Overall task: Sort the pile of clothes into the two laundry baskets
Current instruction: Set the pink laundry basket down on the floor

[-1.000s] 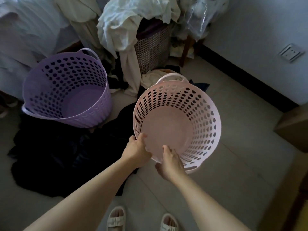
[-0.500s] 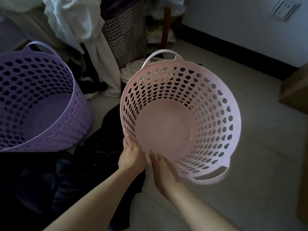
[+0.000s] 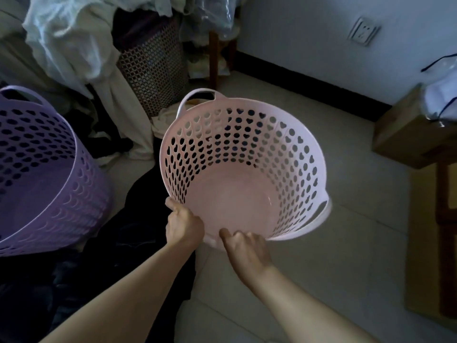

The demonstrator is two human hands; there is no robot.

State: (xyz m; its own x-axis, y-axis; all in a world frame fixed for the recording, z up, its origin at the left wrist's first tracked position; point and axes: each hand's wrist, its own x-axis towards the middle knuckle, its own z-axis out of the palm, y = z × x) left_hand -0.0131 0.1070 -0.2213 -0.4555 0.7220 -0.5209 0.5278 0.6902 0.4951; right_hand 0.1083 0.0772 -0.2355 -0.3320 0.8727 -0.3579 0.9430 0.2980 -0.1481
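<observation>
From the head view we see that the sorting has not begun. The pink basket (image 3: 243, 174) holds nothing, and the purple basket (image 3: 42, 174) on the left also looks empty in the part that shows. The clothes are not yet touched: dark clothes (image 3: 99, 256) lie on the floor (image 3: 346, 256) at the near left, under and around the purple basket, and light clothes (image 3: 81, 45) hang over a mesh hamper (image 3: 153, 68) at the far left. So we judge that all the sorting is left; only the baskets are being set in place.

Both arms reach forward from the near edge to the pink basket, which is tilted with its mouth toward us. The left hand (image 3: 183, 225) grips the near rim on its left side, fingers curled over the edge. The right hand (image 3: 247, 248) is at the near rim just beside it; its thumb lies on the rim, but we cannot tell if the fingers close round it. We also cannot tell if the basket's bottom touches the floor.
</observation>
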